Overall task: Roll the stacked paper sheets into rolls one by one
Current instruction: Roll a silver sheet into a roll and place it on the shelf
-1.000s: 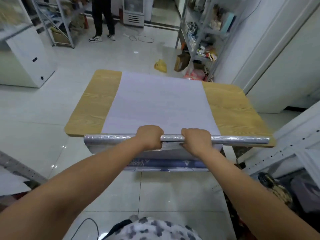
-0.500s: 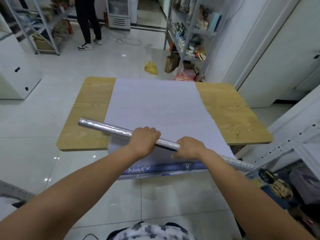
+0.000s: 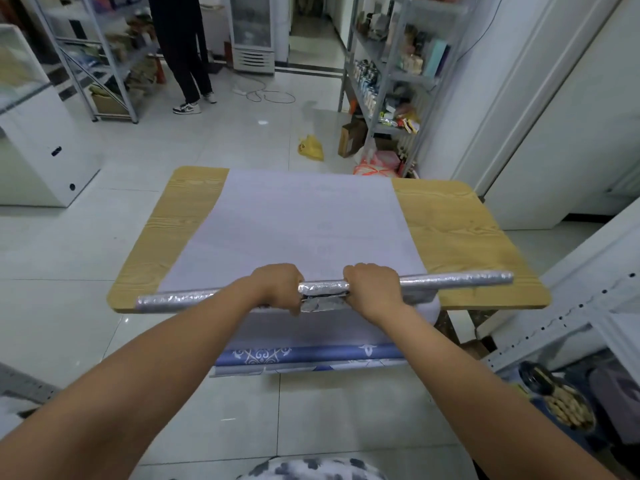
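A long silver paper roll (image 3: pixel 453 280) lies across the near edge of the wooden table (image 3: pixel 460 237), nearly level, with its right end a little higher. My left hand (image 3: pixel 278 287) and my right hand (image 3: pixel 372 289) both grip it near the middle, knuckles up, a short gap apart. Between them a loose silver flap hangs from the roll. Beneath the roll, the stacked paper sheets (image 3: pixel 298 226) lie flat, pale lilac side up, and droop over the near table edge, showing a blue patterned side (image 3: pixel 311 355).
A person (image 3: pixel 181 46) stands on the tiled floor at the back left, beside metal shelving (image 3: pixel 104 64). More shelving (image 3: pixel 391 74) with goods stands at the back right. A yellow bag (image 3: pixel 311 147) lies on the floor beyond the table. A white cabinet (image 3: pixel 38 143) is at left.
Half a second ago the roll was slanted, with its left end far out over the table and its right end low. It has swung back to lie nearly level along the table's near edge.
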